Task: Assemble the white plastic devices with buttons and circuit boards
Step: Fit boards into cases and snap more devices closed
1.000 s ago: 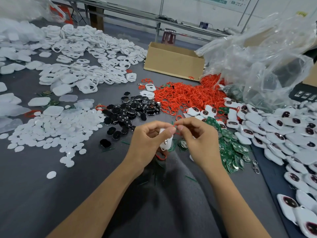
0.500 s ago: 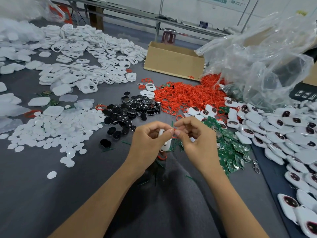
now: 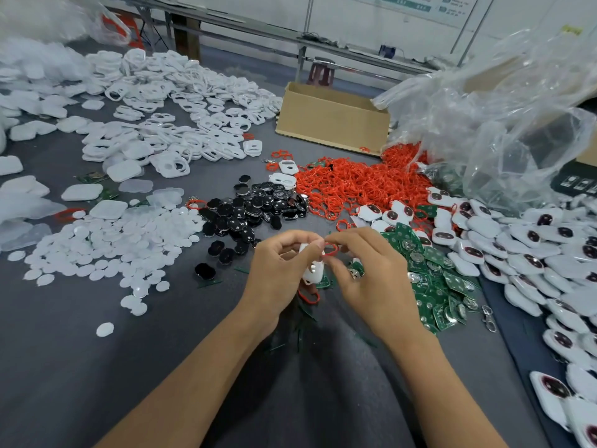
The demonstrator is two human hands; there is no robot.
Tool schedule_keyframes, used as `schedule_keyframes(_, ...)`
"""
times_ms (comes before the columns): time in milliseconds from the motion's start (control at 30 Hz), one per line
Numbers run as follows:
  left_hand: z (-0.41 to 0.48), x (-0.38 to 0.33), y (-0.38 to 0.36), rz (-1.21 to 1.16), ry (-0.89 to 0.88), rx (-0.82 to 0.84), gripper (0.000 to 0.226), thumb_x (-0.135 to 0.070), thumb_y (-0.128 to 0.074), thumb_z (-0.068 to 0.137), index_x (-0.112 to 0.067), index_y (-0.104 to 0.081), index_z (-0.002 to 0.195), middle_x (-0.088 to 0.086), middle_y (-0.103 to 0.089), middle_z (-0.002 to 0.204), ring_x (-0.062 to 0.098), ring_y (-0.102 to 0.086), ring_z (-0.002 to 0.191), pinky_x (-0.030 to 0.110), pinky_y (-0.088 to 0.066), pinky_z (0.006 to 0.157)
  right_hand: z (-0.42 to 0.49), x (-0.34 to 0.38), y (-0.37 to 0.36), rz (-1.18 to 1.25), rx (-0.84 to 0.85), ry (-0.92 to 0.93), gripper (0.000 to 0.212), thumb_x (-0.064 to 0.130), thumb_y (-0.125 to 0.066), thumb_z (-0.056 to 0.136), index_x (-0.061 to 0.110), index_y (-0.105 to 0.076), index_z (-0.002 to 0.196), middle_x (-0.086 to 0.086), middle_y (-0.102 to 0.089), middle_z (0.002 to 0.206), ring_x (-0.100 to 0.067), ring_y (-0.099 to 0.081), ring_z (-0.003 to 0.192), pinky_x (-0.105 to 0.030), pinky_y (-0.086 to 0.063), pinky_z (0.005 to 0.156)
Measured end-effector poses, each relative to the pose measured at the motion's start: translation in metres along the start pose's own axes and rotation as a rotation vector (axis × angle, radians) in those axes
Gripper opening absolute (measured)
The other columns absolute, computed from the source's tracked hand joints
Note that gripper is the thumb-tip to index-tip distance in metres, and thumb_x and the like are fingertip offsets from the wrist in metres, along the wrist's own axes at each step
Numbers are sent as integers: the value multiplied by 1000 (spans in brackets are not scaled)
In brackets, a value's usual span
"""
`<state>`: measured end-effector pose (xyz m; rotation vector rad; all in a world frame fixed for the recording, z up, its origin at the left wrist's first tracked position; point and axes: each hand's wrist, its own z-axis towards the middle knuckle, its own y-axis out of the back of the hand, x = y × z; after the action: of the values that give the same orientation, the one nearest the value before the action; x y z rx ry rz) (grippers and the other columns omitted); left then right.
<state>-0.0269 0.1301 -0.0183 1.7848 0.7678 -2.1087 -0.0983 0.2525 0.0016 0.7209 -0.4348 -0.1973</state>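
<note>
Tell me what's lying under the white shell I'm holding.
A loose red ring lies on the grey cloth just below the white shell, with a green board beside it. Whatever sits under the left hand itself is covered.

I see a small assembly workshop. One grey work table (image 3: 64, 367) carries bulk heaps sorted by part: white plastic shells (image 3: 181, 92), black buttons (image 3: 255, 208), red rings (image 3: 355, 182), green circuit boards (image 3: 433, 286) and assembled units (image 3: 533, 247). A cardboard box (image 3: 329, 121) and a clear plastic bag (image 3: 484, 118) stand behind them.

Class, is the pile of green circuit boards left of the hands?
No, the green circuit boards lie beside the right hand.
</note>
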Motion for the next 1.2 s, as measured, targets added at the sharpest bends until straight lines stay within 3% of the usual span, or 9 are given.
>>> schedule_keyframes(100, 1, 0, -1, -27, 20, 45, 16, -6, -66, 88, -15, -69, 101, -9, -70, 75, 0, -59, 65, 20, -49, 62, 0, -1, 0, 65, -41, -48, 19, 10, -74, 79, 10, -69, 98, 0, -65, 91, -15, -61, 80, -31, -52, 75)
schedule_keyframes(200, 2, -1, -1, -58, 82, 63, 34, -2, -64, 89, -14, -59, 120, -1, -71, 89, 3, -62, 70, 21, -51, 59, 0, -1, 1, 142, -131, -148, 23, 6, -78, 73, 12, -70, 94, 3, -64, 84, -5, -59, 73, -23, -51, 71)
schedule_keyframes(467, -2, -4, -1, -106, 139, 157, 24, 4, -55, 92, -3, -65, 113, 20, -70, 104, 17, -61, 78, 30, -60, 71, 3, 3, 0, 344, -105, -311, 29, 1, -79, 69, 20, -70, 89, 7, -68, 84, -8, -63, 76, -25, -53, 71)
schedule_keyframes(633, -1, -4, 2, -117, 215, 191, 24, 0, -51, 95, -8, -67, 112, 20, -70, 108, 21, -70, 77, 51, -50, 92, 3, 3, 0, 323, -77, -284, 30, -1, -78, 68, 20, -71, 88, 6, -69, 84, -7, -64, 75, -21, -52, 69)
schedule_keyframes(733, 3, -3, 3, -170, 240, 209, 22, -6, -51, 97, -7, -69, 108, 16, -72, 103, 18, -70, 77, 36, -60, 77, 4, 4, 1, 329, -64, -297, 35, -3, -77, 68, 28, -70, 85, 10, -69, 85, -6, -65, 77, -17, -49, 68)
schedule_keyframes(833, 4, -2, 2, -210, 246, 185, 21, -13, -51, 98, -5, -69, 104, 11, -73, 92, 16, -69, 72, 25, -58, 63, 5, 5, 2, 376, -52, -334, 47, -7, -75, 66, 37, -66, 80, 15, -68, 82, -1, -64, 75, -11, -46, 66)
schedule_keyframes(1033, 2, 0, 2, -221, 235, 192, 23, -14, -52, 97, -3, -69, 107, 10, -74, 94, 16, -69, 71, 24, -58, 62, 6, 4, 4, 439, -16, -397, 41, -7, -77, 65, 30, -68, 79, 13, -69, 79, 2, -63, 71, -11, -46, 64)
schedule_keyframes(1200, 2, 0, 4, -236, 238, 200, 18, -11, -54, 95, -7, -71, 98, 8, -74, 85, 16, -69, 69, 26, -59, 62, 5, 3, 1, 491, -2, -426, 36, -8, -78, 66, 25, -66, 75, 5, -68, 83, -11, -64, 75, -24, -49, 70)
